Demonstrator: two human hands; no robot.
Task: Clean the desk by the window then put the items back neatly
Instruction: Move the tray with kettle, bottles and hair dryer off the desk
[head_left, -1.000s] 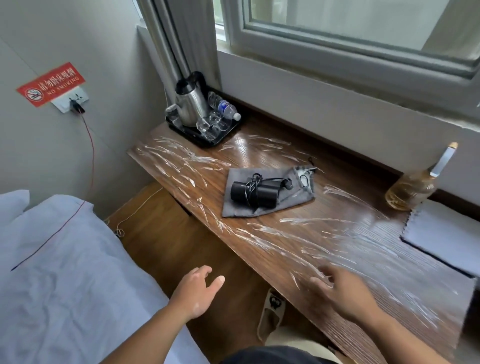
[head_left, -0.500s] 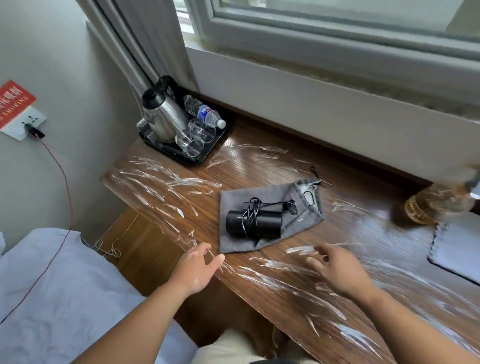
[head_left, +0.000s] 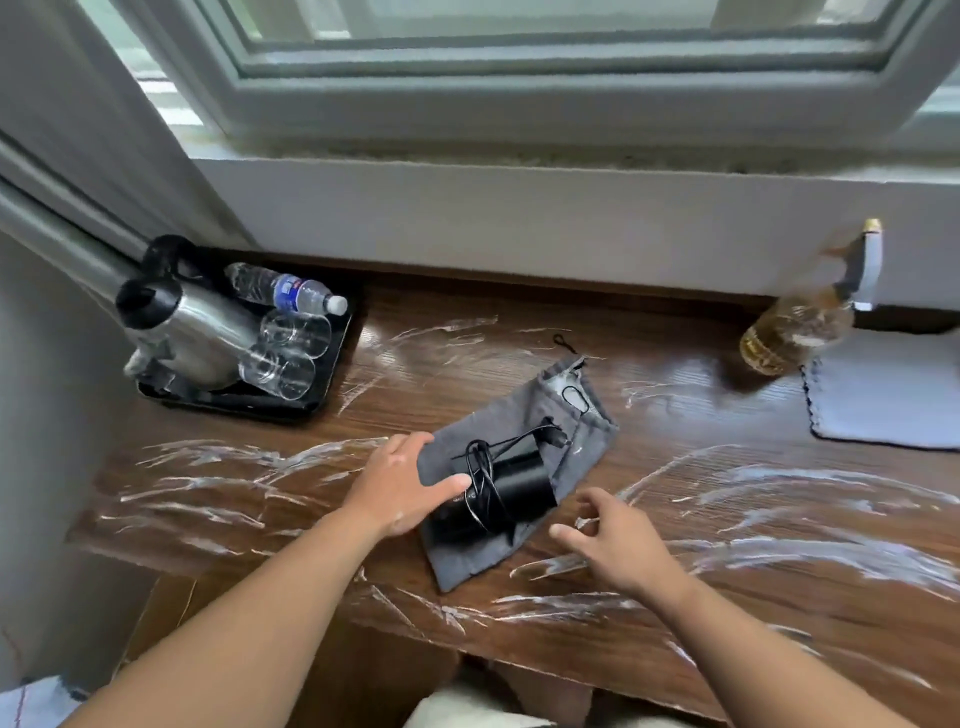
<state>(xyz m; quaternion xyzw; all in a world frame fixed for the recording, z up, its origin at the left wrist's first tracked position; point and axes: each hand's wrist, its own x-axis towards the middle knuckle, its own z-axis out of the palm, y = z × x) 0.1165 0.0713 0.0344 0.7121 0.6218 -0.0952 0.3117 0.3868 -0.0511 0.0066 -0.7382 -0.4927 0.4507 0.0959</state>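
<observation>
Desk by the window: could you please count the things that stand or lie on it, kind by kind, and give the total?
tray: 1
kettle: 1
water bottle: 1
glasses: 2
grey pouch: 1
black device with cord: 1
spray bottle: 1
grey cloth: 1
Total: 9

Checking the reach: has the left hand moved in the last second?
Yes. The left hand has gone forward from short of the desk over the grey pouch, thumb by the black device.
</observation>
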